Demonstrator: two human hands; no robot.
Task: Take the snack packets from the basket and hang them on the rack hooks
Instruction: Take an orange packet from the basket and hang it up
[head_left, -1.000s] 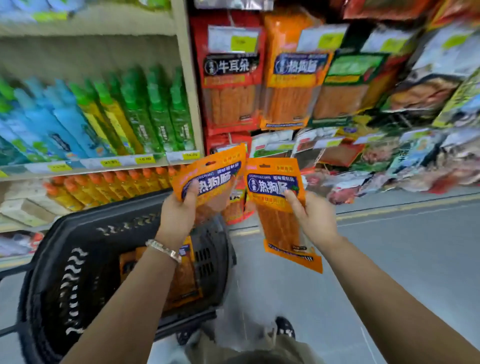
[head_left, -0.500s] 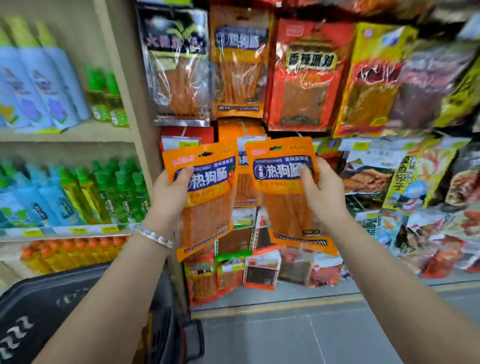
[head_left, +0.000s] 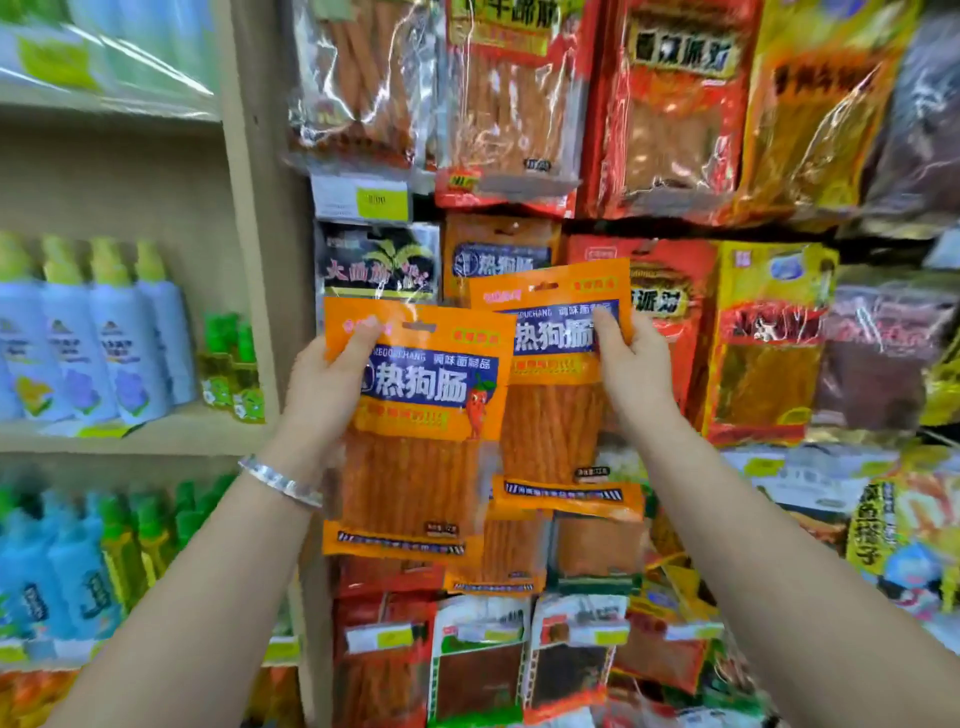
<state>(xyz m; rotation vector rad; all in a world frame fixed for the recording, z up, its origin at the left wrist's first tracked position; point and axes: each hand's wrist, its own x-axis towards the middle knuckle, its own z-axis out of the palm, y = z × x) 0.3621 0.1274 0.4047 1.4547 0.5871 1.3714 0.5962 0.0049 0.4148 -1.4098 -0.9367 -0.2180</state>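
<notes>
Left hand (head_left: 322, 395) and right hand (head_left: 636, 369) each hold up one orange snack packet before crowded hanging packets (head_left: 769, 343).
Thumb curled over its top corner, the left hand grips the left packet (head_left: 421, 441), whose edge covers part of the right packet (head_left: 550, 426); both show blue labels, hang slots and clear windows of reddish sticks. Hooks stay hidden; upper bags are blurred.
</notes>
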